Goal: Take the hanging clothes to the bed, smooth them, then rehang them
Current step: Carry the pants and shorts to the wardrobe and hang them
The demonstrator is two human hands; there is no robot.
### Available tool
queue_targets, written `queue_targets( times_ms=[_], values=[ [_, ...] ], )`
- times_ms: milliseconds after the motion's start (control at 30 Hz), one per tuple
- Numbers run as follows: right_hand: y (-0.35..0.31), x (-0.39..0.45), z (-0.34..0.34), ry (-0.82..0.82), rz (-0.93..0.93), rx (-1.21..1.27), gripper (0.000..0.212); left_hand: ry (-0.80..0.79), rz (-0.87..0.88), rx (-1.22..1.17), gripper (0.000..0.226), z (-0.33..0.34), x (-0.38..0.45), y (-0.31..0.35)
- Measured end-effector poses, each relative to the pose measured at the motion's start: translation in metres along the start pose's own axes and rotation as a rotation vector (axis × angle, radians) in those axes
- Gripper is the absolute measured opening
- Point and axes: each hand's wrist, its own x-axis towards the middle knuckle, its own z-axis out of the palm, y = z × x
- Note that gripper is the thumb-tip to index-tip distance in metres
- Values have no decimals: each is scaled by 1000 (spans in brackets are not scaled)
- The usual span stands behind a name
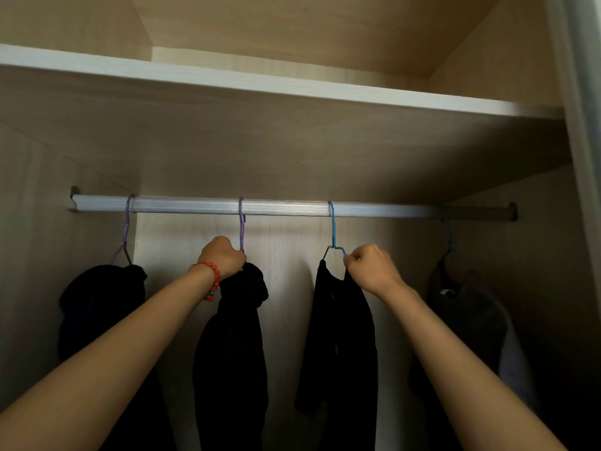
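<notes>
My left hand (222, 255) hides the purple hanger (241, 229) below its neck. My right hand (370, 266) covers one shoulder of the blue hanger (332, 234). The dark clothes (338, 336) run off the bottom edge; the far-right garment (468, 320) is lost in shadow.

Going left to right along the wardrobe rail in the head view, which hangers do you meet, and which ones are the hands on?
Purple hanger, untouched → purple hanger, gripped by the left hand → blue hanger, gripped by the right hand → blue hanger in shadow, untouched.
</notes>
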Motion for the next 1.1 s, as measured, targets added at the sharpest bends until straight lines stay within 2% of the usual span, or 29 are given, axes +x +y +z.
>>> queue_targets(
  times_ms=[100, 200, 300, 433, 500, 633, 1000, 1100],
  values=[
    [18, 0, -26, 69, 64, -61, 39, -1, -1, 14, 19, -1, 1, 0],
    [52, 4, -54, 186, 234, -332, 39, 6, 6, 24, 13, -3, 2, -1],
    [82, 1, -67, 127, 417, -374, 33, -8, 9, 43, 14, -3, 3, 0],
    [98, -7, -72, 74, 500, -351, 26, -33, 8, 45, 13, -1, 6, 3],
    [100, -8, -73, 105, 500, -350, 25, -32, 12, 54, 11, 0, 5, 5],
    [97, -7, -63, 152, 449, -355, 24, -19, 26, 77, 24, 3, 3, 8],
    [83, -16, -51, 193, 407, -445, 24, 10, 32, 65, 22, 6, 3, 7],
    [60, -13, -52, 302, 226, -552, 32, 17, 27, 60, 22, 5, 2, 5]
  ],
)
